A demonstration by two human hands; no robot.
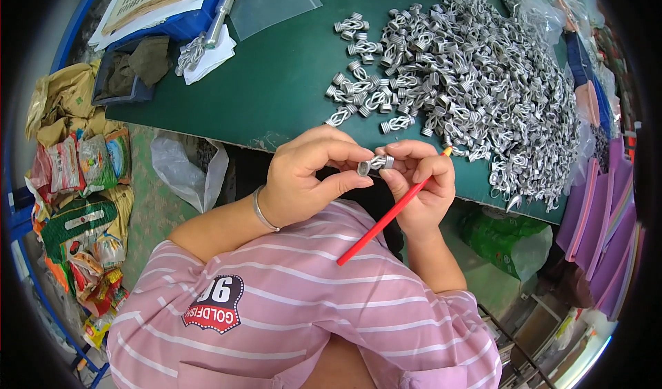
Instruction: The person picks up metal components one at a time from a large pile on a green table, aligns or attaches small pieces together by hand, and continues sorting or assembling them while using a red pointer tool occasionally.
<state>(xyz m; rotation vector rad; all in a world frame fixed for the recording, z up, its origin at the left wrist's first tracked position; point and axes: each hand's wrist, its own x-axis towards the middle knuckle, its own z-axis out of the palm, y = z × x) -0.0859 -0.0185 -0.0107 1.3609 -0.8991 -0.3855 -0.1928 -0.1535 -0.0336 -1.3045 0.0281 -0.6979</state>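
Note:
Just off the table's near edge, a small silver metal fitting [374, 164] with a threaded collar and looped wire-like body is held between both hands. My left hand [298, 172] pinches its ring end between thumb and forefinger. At the threaded end, my right hand [425, 189] grips it with thumb and fingers. A slim red stick [383, 222] with a yellow tip, like a pencil, also lies through the right hand, slanting down to the left. Beyond the hands, a large heap of similar metal fittings [476, 72] covers the right of the table.
The green table [255, 85] carries a flat clear bag [276, 6], a blue tray [200, 20] with papers, and a small bin [131, 72] of dark pieces. Plastic bags [189, 168] hang below its edge. Packaged goods [83, 203] stand at left, purple panels [603, 230] at right.

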